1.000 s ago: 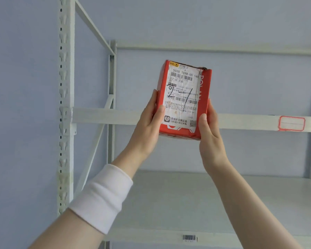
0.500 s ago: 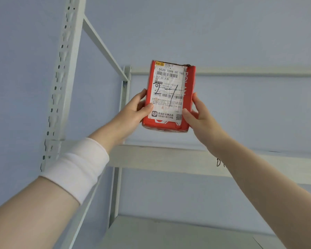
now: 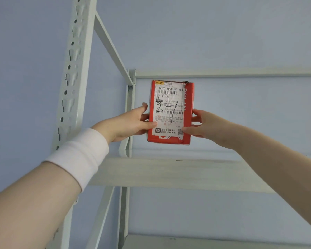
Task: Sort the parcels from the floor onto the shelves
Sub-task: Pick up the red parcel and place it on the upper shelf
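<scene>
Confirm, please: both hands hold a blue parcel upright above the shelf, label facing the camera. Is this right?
Only the colour is wrong: the head view shows a red parcel. The left hand and right hand hold it upright above the shelf, label facing the camera.

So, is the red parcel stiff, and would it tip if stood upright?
Probably stiff: the red parcel shows straight edges between the left hand and right hand. Seems light; fingertips alone hold it. Tall and narrow, it may tip on the shelf.
</scene>
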Demonstrator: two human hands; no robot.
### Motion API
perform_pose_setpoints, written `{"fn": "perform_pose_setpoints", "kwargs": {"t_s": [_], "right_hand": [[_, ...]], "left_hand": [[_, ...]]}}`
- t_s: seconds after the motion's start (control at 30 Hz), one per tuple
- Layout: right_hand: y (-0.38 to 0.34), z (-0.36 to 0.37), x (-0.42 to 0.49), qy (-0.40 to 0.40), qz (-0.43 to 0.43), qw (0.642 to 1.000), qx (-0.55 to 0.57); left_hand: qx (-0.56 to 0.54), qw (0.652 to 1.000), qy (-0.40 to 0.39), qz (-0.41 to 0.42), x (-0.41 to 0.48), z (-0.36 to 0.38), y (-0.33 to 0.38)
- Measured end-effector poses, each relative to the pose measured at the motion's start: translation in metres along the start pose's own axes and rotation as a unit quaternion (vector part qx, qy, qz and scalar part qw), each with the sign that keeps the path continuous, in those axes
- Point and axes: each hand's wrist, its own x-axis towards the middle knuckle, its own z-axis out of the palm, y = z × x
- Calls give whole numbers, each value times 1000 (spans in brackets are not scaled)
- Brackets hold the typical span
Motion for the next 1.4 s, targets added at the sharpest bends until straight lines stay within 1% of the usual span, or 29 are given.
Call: {"fn": "perform_pose_setpoints", "kwargs": {"t_s": [0.13,0.23,0.3,0.43,0.57,0.6,0.7,0.83,0.93,1.1,1.27,1.4], "right_hand": [[3,12,10,0,27,1000,-15],[8,18,15,-33,61,997,-27],[13,22,17,-47,76,996,-30],[21,22,23,-33,86,995,-32],[16,15,28,-42,146,987,-56],[14,13,29,-32,158,986,-54],[10,7,31,-8,156,986,-50],[9,6,37,-53,147,983,-98],[14,7,45,-62,140,981,-118],[27,8,69,-65,150,975,-154],[37,6,95,-95,174,965,-174],[48,3,107,-105,184,961,-176]], "left_hand": [[57,998,-22,-17,6,-9,-18],[87,995,-39,-41,13,-15,-29],[92,993,-53,-54,16,-16,-34],[98,991,-43,-81,21,-18,-38],[205,968,-34,-140,23,-26,-35],[205,968,-23,-147,25,-27,-33],[153,977,-7,-149,27,-25,-23],[148,976,-29,-155,35,-22,-24],[141,978,-39,-149,42,-18,-27],[181,969,-61,-158,64,-16,-32],[251,944,-107,-186,92,-13,-35],[255,940,-127,-189,109,-10,-45]]}}
